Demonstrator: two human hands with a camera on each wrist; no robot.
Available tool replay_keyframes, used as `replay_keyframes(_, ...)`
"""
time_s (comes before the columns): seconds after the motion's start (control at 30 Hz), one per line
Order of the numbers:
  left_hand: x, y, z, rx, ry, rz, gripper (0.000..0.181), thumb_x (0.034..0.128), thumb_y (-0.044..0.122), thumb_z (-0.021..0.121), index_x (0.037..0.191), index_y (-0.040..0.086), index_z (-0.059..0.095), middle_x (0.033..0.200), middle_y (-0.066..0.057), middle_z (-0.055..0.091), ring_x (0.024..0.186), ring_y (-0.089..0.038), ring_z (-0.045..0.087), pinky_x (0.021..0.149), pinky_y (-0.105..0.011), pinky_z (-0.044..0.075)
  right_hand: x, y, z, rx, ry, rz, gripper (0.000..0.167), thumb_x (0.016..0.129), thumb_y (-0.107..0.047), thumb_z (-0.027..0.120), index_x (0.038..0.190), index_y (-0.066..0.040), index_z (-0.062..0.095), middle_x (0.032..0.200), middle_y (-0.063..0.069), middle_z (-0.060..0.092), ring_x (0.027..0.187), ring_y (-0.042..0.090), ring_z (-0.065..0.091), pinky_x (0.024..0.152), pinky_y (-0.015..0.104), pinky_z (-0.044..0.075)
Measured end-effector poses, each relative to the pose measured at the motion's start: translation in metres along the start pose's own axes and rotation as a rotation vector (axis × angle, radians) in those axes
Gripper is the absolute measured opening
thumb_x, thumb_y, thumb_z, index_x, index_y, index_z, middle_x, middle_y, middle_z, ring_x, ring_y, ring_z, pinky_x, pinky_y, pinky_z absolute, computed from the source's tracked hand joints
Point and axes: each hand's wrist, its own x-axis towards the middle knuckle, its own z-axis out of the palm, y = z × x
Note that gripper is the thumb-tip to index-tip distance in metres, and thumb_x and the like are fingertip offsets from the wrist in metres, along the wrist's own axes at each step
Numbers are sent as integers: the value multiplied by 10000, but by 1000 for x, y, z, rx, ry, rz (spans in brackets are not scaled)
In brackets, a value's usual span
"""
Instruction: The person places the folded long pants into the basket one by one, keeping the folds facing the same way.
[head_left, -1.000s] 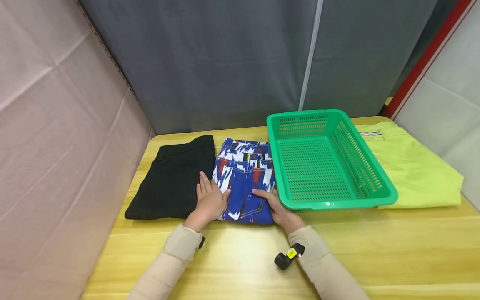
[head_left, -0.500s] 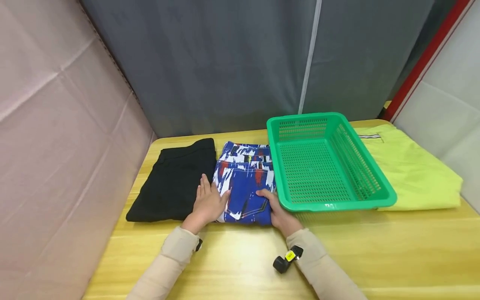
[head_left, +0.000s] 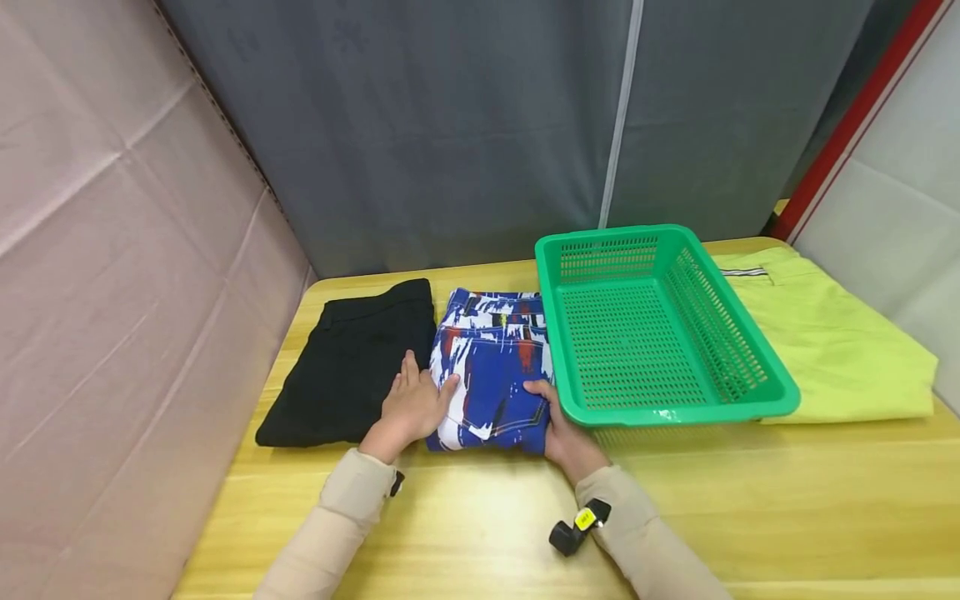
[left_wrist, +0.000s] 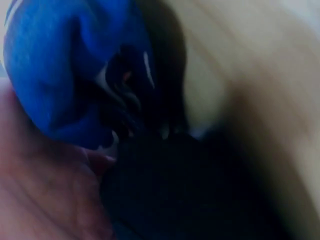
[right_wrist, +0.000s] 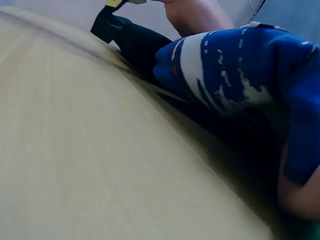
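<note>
one folded printed garment (head_left: 498, 379), blue, white and red, with a stitched back pocket: flat on the wooden surface (head_left: 480, 525), between a folded black garment (head_left: 345, 367) and a green basket (head_left: 667, 413).

hands, two, both at the printed garment. left hand (head_left: 411, 412): fingers straight and extended, lying along the garment's left edge over the margin of the black garment, thumb spread onto the print; no closed grip visible. right hand (head_left: 566, 433): thumb on top at the lower right corner, fingers hidden beneath the cloth, the edge pinched between.

basket: rectangular, perforated, tilted in view, left rim just beside the print, right side overlapping a folded yellow-green garment (head_left: 847, 354) with a striped trim (head_left: 744, 272).

sleeves (head_left: 630, 504): beige; a black device (head_left: 573, 533) with yellow label at the right wrist.

backdrop: grey curtain (head_left: 450, 125), pale panel (head_left: 112, 292) at left.
</note>
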Motion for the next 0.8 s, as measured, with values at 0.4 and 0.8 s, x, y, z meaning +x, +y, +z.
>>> replay_keyframes(0.4, 2, -7, -13, 20, -95, 27, 797, 1021, 547, 176, 1376, -114, 442, 1602, -257, -59, 1487, -412, 63, 1195, -552, 119, -1, 5, 0, 126, -2, -28, 276, 960, -207, 403, 1218, -116, 435, 976, 13, 702, 904, 161, 678, 847, 313, 546)
replay_keyframes(0.8, 3, -22, -6, -268, -103, 104, 837, 1000, 594, 248, 1360, -136, 445, 1581, -233, -210, 1479, -366, -179, 1165, -573, -126, -2, 5, 5, 94, -60, -30, 306, 938, -195, 414, 1236, -129, 428, 1000, 4, 693, 926, 157, 671, 854, 300, 541)
